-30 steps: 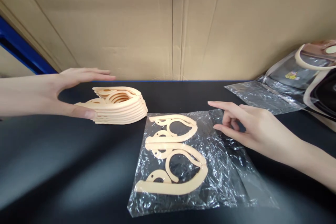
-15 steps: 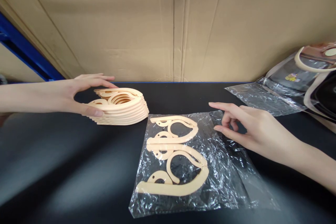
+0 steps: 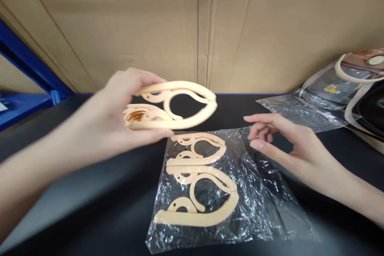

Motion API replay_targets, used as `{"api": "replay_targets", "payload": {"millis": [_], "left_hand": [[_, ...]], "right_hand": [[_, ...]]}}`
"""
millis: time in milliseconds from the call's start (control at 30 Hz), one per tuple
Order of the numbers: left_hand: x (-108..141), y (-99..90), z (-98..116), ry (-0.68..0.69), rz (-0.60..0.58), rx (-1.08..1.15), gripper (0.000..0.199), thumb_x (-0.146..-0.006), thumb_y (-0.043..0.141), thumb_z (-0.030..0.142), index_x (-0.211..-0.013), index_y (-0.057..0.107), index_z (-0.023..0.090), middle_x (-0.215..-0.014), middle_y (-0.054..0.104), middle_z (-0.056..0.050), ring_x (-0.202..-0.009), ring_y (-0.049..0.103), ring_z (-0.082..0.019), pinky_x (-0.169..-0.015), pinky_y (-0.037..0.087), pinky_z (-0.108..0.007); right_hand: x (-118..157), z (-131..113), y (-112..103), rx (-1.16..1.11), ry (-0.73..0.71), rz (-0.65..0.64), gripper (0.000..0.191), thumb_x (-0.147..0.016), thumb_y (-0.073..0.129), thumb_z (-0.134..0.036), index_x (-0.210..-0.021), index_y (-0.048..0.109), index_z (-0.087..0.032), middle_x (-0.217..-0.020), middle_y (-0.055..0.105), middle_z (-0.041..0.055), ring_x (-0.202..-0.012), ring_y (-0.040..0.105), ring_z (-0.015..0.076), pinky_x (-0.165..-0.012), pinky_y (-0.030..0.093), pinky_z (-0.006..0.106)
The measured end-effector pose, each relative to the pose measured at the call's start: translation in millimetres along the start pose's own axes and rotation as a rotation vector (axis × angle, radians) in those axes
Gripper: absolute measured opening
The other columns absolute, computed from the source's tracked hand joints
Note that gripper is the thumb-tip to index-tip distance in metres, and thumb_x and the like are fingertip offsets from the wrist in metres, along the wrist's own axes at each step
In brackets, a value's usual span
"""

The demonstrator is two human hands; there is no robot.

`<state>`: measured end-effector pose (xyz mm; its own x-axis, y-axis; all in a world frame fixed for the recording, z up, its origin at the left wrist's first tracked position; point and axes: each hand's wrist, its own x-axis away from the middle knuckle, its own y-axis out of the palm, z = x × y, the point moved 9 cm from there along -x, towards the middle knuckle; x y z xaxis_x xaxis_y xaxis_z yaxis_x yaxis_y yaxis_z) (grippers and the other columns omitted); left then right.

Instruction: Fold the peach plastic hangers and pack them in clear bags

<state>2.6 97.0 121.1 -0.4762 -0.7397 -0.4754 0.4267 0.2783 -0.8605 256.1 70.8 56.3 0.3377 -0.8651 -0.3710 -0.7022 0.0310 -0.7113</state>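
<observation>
My left hand (image 3: pixel 115 108) grips one cream folding clothes hanger (image 3: pixel 196 121) by its narrow end, fingers on the far side and thumb on the near side. It is raised off the table, folded shut into a loop. Behind it the stack of matching hangers (image 3: pixel 139 107) is mostly hidden by the hand and the held hanger. In front lies a clear plastic bag (image 3: pixel 255 204), with two folded hangers (image 3: pixel 201 219) flat inside, one above the other. Over the bag's right side hovers my right hand (image 3: pixel 289 144), fingers loosely curled, thumb and index finger apart, holding nothing.
A black table (image 3: pixel 99 204) carries everything. Tall cardboard (image 3: pixel 135 28) stands along its back edge. At the right are a clear plastic wrapper (image 3: pixel 303 110) and wrapped dark items with cream trim (image 3: pixel 342 72). Blue metal framing (image 3: pixel 30 64) rises at the left.
My left hand has lifted one hanger from the stack and carried it right, toward the bag. My right hand has shifted slightly right, its fingers still apart.
</observation>
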Motion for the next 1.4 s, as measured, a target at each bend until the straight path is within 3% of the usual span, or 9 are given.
{"api": "replay_targets", "payload": {"millis": [133, 233, 333, 467, 767, 1067, 1233, 1333, 1400], "left_hand": [[14, 34.1, 58, 0.199, 0.021, 0.054, 0.059, -0.085, 0.066, 0.041, -0.133, 0.044, 0.017, -0.118, 0.058, -0.009, -0.105, 0.056, -0.026, -0.089, 0.048, -0.039], [24, 53.1, 73, 0.233, -0.022, 0.055, 0.055, -0.086, 0.066, 0.036, -0.133, 0.042, 0.018, -0.120, 0.059, -0.009, -0.105, 0.058, -0.026, -0.089, 0.048, -0.040], [27, 60.0, 73, 0.228, -0.044, 0.080, 0.057, -0.089, 0.065, 0.037, -0.136, 0.038, 0.019, -0.121, 0.059, -0.009, -0.105, 0.058, -0.026, -0.089, 0.048, -0.039], [27, 64.2, 67, 0.211, -0.076, 0.127, 0.068, -0.085, 0.070, 0.044, -0.140, 0.035, 0.023, -0.126, 0.058, -0.008, -0.110, 0.059, -0.026, -0.090, 0.049, -0.040], [27, 66.8, 62, 0.226, -0.102, 0.167, 0.071, -0.085, 0.065, 0.056, -0.140, 0.036, 0.023, -0.135, 0.051, -0.010, -0.117, 0.053, -0.028, -0.097, 0.045, -0.041], [25, 59.6, 57, 0.265, -0.020, -0.005, 0.066, -0.090, 0.059, 0.055, -0.144, 0.036, 0.023, -0.133, 0.052, -0.013, -0.116, 0.053, -0.030, -0.098, 0.044, -0.045], [25, 53.9, 58, 0.291, 0.011, -0.040, 0.064, -0.091, 0.060, 0.052, -0.140, 0.042, 0.016, -0.130, 0.055, -0.014, -0.113, 0.054, -0.028, -0.098, 0.044, -0.043], [25, 49.4, 63, 0.328, 0.051, -0.051, 0.063, -0.088, 0.066, 0.049, -0.136, 0.046, 0.015, -0.123, 0.059, -0.014, -0.111, 0.056, -0.028, -0.096, 0.044, -0.042], [28, 46.2, 68, 0.352, 0.093, -0.063, 0.062, -0.086, 0.068, 0.049, -0.134, 0.047, 0.016, -0.118, 0.062, -0.013, -0.109, 0.057, -0.028, -0.093, 0.045, -0.043]], "right_hand": [[1, 3, 20, -0.340, 0.151, -0.158, 0.026, -0.092, 0.060, -0.041, -0.113, 0.063, -0.026, -0.093, 0.066, 0.0011, -0.081, 0.060, 0.0145, -0.067, 0.048, 0.026], [4, 6, 37, -0.517, 0.287, -0.301, 0.023, -0.089, 0.063, -0.042, -0.094, 0.069, -0.020, -0.080, 0.063, 0.0005, -0.070, 0.056, 0.0123, -0.059, 0.045, 0.024], [6, 11, 45, -0.584, 0.385, -0.345, 0.026, -0.084, 0.069, -0.044, -0.086, 0.071, -0.018, -0.068, 0.056, -0.0015, -0.061, 0.049, 0.0104, -0.054, 0.040, 0.024], [6, 13, 47, -0.645, 0.422, -0.348, 0.028, -0.082, 0.071, -0.046, -0.086, 0.073, -0.018, -0.070, 0.057, 0.0000, -0.060, 0.047, 0.0098, -0.053, 0.040, 0.024], [7, 15, 50, -0.673, 0.424, -0.376, 0.027, -0.083, 0.070, -0.045, -0.089, 0.075, -0.020, -0.073, 0.062, 0.0009, -0.061, 0.046, 0.0094, -0.052, 0.037, 0.022], [3, 20, 46, -0.639, 0.404, -0.327, 0.032, -0.081, 0.070, -0.049, -0.087, 0.075, -0.018, -0.069, 0.063, 0.0011, -0.057, 0.046, 0.0095, -0.049, 0.039, 0.023], [2, 20, 42, -0.629, 0.395, -0.314, 0.028, -0.082, 0.071, -0.047, -0.087, 0.076, -0.020, -0.071, 0.066, 0.0009, -0.057, 0.049, 0.0096, -0.050, 0.041, 0.023], [2, 14, 39, -0.513, 0.304, -0.315, 0.025, -0.088, 0.066, -0.042, -0.104, 0.073, -0.024, -0.086, 0.070, 0.0013, -0.070, 0.061, 0.0137, -0.063, 0.051, 0.027], [0, 4, 29, -0.325, 0.141, -0.230, 0.042, -0.086, 0.068, -0.041, -0.125, 0.061, -0.028, -0.105, 0.069, 0.0033, -0.090, 0.065, 0.0191, -0.076, 0.054, 0.033]]}}
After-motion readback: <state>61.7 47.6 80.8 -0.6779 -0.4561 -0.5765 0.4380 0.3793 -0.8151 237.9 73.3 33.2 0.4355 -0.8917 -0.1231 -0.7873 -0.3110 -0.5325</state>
